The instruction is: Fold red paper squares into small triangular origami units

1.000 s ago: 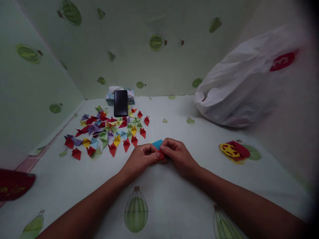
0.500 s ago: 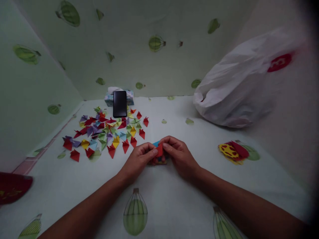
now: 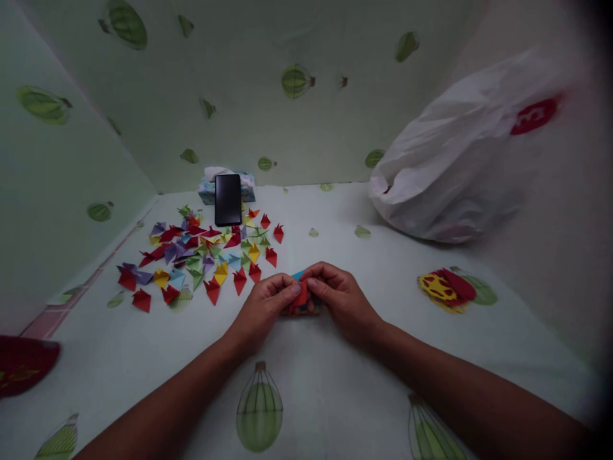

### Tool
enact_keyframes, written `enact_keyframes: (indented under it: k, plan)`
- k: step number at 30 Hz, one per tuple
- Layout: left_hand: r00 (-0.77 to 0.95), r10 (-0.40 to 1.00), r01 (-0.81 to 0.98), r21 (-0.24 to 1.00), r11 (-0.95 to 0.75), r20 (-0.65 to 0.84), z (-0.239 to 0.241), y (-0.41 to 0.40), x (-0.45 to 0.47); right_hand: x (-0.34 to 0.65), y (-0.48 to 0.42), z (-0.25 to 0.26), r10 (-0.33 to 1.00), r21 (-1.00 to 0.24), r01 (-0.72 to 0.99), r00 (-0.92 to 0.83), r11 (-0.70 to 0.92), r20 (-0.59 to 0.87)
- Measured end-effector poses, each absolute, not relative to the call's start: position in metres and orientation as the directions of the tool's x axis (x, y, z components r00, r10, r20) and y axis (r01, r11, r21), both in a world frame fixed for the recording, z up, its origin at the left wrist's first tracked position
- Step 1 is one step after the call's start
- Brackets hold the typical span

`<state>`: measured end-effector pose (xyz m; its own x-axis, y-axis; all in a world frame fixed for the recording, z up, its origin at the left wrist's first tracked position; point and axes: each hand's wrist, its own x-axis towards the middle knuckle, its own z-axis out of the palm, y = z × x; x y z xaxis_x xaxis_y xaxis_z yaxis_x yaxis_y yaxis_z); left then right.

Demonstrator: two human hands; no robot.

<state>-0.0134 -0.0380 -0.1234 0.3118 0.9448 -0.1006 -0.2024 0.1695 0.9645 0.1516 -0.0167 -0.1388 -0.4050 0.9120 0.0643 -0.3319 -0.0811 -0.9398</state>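
Your left hand [image 3: 262, 310] and right hand [image 3: 342, 300] meet just below the middle of the frame, low over the counter [image 3: 335, 383] with its pale cloth printed with green balloons. Between them sits the small red folded paper piece [image 3: 301, 295], with a sliver of blue paper [image 3: 297, 276] showing at its upper edge. The fingers [image 3: 287, 292] of both hands are curled nearly closed, with thumb and fingertips pinching the red piece from the left and the right. It lies right at the tips, not back in either palm. Holding it from 2 sides this way, close to or on the cloth, looks meant to keep the small piece from sliding while the tips press on it. Whether its underside touches the counter cannot be told.

Up and to the left of your left hand, well apart from it, lies a scatter of small folded paper pieces in red, purple, yellow, green and blue [image 3: 201, 255], spread flat rather than stacked. Beyond them, a black phone [image 3: 228, 199] stands propped against a patterned tissue box [image 3: 207, 189] near the back wall. A large white plastic bag [image 3: 450, 172] slumps at the upper right. A small stack of red and yellow paper [image 3: 445, 289] lies at the right of the frame, beyond your right hand. A dark red object [image 3: 23, 364] shows at the lower left edge.
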Motion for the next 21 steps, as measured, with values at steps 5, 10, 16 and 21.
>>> enact_keyframes:
  k: [5,10,16,21]
  plan:
    - [0.340,0.932,-0.186,0.963,0.193,-0.121,-0.1247,-0.0369,-0.0143,0.1515,-0.0181,-0.1367,0.918,-0.933,-0.343,-0.396,-0.114,0.034]
    - [0.343,0.927,-0.246,0.937,0.247,-0.155,-0.1240,-0.0369,-0.0132,0.1512,-0.0174,-0.1366,0.923,-0.924,-0.362,-0.383,-0.122,0.028]
    - [0.379,0.910,-0.278,0.917,0.286,-0.169,-0.1213,-0.0377,-0.0126,0.1519,-0.0171,-0.1364,0.910,-0.928,-0.358,-0.410,-0.101,0.059]
    - [0.360,0.917,-0.259,0.926,0.274,-0.171,-0.1213,-0.0366,-0.0132,0.1510,-0.0154,-0.1366,0.938,-0.934,-0.339,-0.345,-0.108,0.017]
